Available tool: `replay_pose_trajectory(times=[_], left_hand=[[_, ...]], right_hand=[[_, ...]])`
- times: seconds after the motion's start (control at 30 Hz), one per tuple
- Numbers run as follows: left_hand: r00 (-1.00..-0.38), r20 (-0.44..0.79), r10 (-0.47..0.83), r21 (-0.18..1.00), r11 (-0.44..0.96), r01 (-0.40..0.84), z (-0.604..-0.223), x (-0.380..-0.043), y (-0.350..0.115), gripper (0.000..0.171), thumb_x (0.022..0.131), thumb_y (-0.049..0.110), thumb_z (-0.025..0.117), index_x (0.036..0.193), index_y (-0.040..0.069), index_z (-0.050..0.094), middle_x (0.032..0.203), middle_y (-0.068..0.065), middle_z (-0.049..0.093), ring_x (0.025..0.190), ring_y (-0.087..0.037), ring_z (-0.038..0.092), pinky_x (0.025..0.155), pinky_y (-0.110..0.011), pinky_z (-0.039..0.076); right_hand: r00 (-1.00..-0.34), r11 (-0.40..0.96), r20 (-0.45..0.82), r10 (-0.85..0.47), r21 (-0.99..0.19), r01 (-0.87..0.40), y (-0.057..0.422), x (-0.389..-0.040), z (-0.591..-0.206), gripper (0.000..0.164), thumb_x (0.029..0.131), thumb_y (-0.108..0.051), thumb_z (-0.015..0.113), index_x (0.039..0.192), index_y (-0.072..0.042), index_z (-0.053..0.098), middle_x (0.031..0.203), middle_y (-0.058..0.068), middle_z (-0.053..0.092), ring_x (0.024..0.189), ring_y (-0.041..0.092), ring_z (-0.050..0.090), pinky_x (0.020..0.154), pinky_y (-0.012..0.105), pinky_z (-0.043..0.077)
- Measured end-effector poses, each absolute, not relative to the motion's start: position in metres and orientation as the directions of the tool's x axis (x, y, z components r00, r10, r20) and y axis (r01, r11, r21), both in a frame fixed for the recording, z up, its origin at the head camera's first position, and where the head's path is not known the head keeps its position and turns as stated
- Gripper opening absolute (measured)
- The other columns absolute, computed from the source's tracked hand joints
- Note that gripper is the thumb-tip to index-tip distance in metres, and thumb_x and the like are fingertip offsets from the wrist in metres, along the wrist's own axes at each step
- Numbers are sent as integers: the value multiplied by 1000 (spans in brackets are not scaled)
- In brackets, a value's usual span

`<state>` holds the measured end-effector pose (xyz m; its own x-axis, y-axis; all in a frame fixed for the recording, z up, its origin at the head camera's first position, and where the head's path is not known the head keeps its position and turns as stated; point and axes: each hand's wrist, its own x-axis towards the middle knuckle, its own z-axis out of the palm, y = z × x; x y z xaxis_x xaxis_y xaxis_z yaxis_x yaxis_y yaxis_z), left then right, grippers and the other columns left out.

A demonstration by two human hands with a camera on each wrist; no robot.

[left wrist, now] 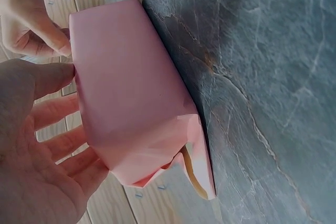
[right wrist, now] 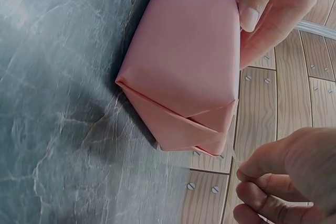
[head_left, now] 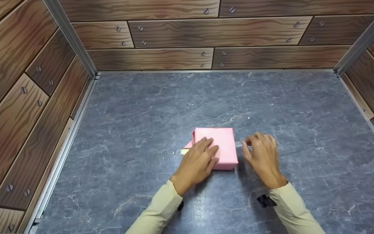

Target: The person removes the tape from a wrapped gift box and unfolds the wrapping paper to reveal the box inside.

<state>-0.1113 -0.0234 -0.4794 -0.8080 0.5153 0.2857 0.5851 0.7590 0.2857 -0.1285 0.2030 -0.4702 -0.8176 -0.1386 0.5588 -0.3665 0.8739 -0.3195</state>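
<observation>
A box wrapped in pink paper lies on the grey marbled surface. My left hand rests on its top with the fingers spread nearly straight. In the left wrist view, the left fingers lie along the box's upper edge. Pink paper stands loose as a flap at the left end, with a yellowish strip along its edge. Beside the right end, my right hand pinches a thin strip of clear tape between thumb and forefinger. That end's paper is folded into overlapping flaps in the right wrist view.
Wood-patterned panels wall the work surface at the back and both sides. Grey metal rails run along the corners. A small pale scrap lies behind the box.
</observation>
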Motion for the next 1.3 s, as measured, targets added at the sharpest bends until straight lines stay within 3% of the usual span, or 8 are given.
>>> replay_pose_trajectory(times=[0.57,1.07,1.3], left_hand=[[-835,224,503,329,767,550,-478,-109,-24,40,103,29,59,136,8,62,149,-15,52,142,-32,43,118,-43,34],[-816,216,536,260,774,577,-481,-110,-25,42,106,27,51,144,10,58,153,-15,47,145,-31,39,120,-42,32],[-766,372,524,282,723,631,-482,-107,-28,27,101,24,63,123,12,72,140,-15,61,136,-32,51,115,-40,39]], right_hand=[[-826,885,552,-114,-320,-337,219,-125,-470,8,81,0,75,76,2,69,75,15,64,74,39,58,82,56,43],[-889,878,451,-77,-391,-275,229,-122,-469,7,87,-1,74,82,4,72,82,18,67,77,40,61,79,57,45],[-897,886,438,-61,-391,-251,231,-121,-468,6,87,-1,74,87,5,74,86,19,69,80,43,63,76,58,48]])
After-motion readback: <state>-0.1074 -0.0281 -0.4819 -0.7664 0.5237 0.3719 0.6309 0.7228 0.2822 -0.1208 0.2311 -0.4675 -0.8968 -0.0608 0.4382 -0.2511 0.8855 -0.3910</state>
